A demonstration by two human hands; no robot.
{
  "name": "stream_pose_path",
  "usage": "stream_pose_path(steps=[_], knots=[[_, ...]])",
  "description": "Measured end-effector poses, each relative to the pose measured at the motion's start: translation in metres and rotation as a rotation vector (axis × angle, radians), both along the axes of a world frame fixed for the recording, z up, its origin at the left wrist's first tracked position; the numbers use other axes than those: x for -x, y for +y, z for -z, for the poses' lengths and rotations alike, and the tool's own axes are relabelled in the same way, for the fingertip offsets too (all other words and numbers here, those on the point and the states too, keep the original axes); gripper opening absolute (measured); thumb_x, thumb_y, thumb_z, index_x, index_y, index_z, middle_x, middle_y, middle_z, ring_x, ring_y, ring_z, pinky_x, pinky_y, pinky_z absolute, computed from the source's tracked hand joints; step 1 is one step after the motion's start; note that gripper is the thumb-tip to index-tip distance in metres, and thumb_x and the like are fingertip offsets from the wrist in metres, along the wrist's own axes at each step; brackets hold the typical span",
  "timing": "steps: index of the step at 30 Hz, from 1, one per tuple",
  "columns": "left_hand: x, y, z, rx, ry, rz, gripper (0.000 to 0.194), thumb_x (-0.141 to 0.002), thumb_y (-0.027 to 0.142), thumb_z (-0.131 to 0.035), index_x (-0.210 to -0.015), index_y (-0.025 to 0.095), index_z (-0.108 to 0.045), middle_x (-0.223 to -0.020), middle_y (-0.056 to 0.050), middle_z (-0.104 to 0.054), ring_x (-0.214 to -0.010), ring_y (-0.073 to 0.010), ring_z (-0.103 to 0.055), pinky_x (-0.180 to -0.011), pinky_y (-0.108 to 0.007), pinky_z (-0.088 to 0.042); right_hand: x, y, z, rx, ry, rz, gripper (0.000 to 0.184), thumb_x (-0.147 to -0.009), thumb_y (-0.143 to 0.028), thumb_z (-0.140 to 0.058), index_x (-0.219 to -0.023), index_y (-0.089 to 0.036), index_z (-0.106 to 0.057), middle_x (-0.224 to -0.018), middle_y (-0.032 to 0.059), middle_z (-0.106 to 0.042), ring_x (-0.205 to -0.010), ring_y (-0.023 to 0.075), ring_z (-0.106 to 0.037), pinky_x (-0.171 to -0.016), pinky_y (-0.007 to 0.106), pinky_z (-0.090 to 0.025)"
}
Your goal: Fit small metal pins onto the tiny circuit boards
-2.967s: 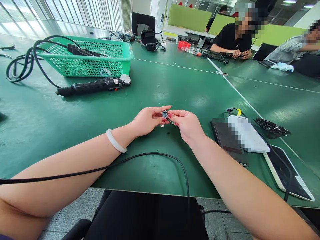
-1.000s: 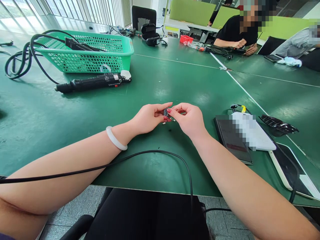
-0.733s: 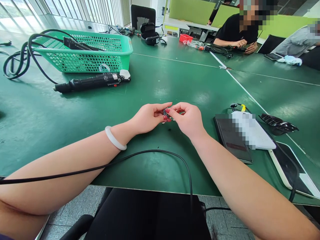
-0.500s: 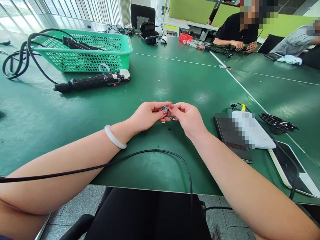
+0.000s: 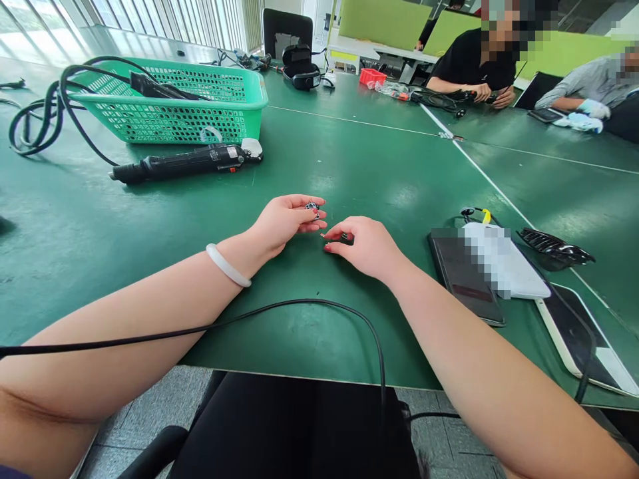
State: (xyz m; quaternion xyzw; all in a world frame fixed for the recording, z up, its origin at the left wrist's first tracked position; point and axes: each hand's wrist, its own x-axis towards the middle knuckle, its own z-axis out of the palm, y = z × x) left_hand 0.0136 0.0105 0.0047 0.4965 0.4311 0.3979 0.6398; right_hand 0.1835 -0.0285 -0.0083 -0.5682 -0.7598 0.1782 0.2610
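My left hand (image 5: 287,219) is closed on a small silver-and-dark part (image 5: 312,207), held between thumb and fingers above the green table. Part of its shape is covered by the fingertips. My right hand (image 5: 367,246) is lower and just to the right, close to the tabletop. Its thumb and index finger curl toward each other. A small dark piece with light marks (image 5: 345,237) shows inside the curl, too small to name. The two hands are apart.
On the left, a black electric screwdriver (image 5: 184,164) lies before a green basket (image 5: 254,100). A black cable (image 5: 299,301) crosses the front. A black phone-like slab (image 5: 462,279), a white device (image 5: 524,273) and a phone (image 5: 579,332) lie at right. Two people sit behind.
My hands have come apart. The left moved left and slightly up with the small part; the right dropped toward the tabletop. A gloved hand now shows by the person at far right.
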Motion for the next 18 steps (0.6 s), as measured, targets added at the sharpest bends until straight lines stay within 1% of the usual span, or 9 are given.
stream_pose_path(steps=[1,3,6,9,11,14,18], knots=[[0.000,0.000,0.000,0.017,-0.009,-0.008,0.022,-0.078,0.010,-0.060,-0.100,0.009,-0.064,-0.092,-0.010,-0.068,-0.074,-0.0137,-0.068,-0.086,-0.033,-0.055,0.002,0.000,0.001,-0.014,-0.030,-0.019,0.005,-0.073,-0.025,-0.066,-0.075,-0.023,-0.070,-0.081,0.0014,-0.066,-0.075,0.0163,-0.054,-0.068,0.032,-0.040],[-0.001,0.000,0.001,0.053,-0.032,-0.026,0.021,-0.080,0.011,-0.059,-0.100,0.009,-0.064,-0.096,-0.011,-0.067,-0.078,-0.0148,-0.068,-0.090,-0.034,-0.054,0.002,0.002,0.003,-0.021,-0.062,-0.025,0.010,-0.075,-0.019,-0.061,-0.068,-0.022,-0.068,-0.076,0.0012,-0.063,-0.072,0.0156,-0.053,-0.068,0.031,-0.040],[-0.002,-0.001,0.002,0.089,-0.054,-0.014,0.021,-0.083,0.009,-0.054,-0.101,0.008,-0.064,-0.095,-0.011,-0.068,-0.079,-0.0147,-0.069,-0.093,-0.034,-0.053,0.000,0.001,0.001,-0.084,0.035,0.031,0.013,-0.078,-0.018,-0.057,-0.069,-0.021,-0.066,-0.073,0.0006,-0.061,-0.067,0.0140,-0.052,-0.066,0.030,-0.040],[-0.003,-0.002,0.003,0.111,-0.048,0.109,0.021,-0.084,0.007,-0.052,-0.101,0.009,-0.064,-0.093,-0.009,-0.069,-0.078,-0.0134,-0.069,-0.092,-0.032,-0.053,-0.002,-0.002,-0.005,-0.209,0.217,0.092,0.013,-0.081,-0.020,-0.055,-0.074,-0.022,-0.066,-0.078,0.0008,-0.063,-0.066,0.0133,-0.052,-0.065,0.029,-0.042],[-0.004,-0.003,0.003,0.121,-0.045,0.202,0.018,-0.085,0.010,-0.052,-0.098,0.011,-0.065,-0.091,-0.008,-0.069,-0.078,-0.0124,-0.069,-0.090,-0.030,-0.053,-0.001,-0.005,-0.008,-0.283,0.272,0.089,0.014,-0.082,-0.019,-0.054,-0.074,-0.022,-0.066,-0.079,0.0011,-0.063,-0.067,0.0135,-0.053,-0.064,0.029,-0.042],[-0.004,-0.004,0.003,0.118,-0.053,0.281,0.014,-0.086,0.012,-0.053,-0.091,0.012,-0.066,-0.088,-0.007,-0.069,-0.079,-0.0112,-0.068,-0.085,-0.026,-0.054,0.001,-0.007,-0.010,-0.337,0.261,0.050,0.017,-0.082,-0.017,-0.053,-0.074,-0.023,-0.067,-0.081,0.0014,-0.064,-0.072,0.0148,-0.056,-0.066,0.029,-0.044],[-0.004,-0.005,0.004,0.115,-0.068,0.331,0.011,-0.085,0.013,-0.057,-0.085,0.011,-0.067,-0.088,-0.007,-0.069,-0.080,-0.0111,-0.068,-0.088,-0.028,-0.053,0.002,-0.006,-0.008,-0.365,0.182,-0.016,0.022,-0.085,-0.016,-0.050,-0.078,-0.025,-0.070,-0.085,0.0014,-0.066,-0.083,0.0166,-0.058,-0.075,0.032,-0.045]])
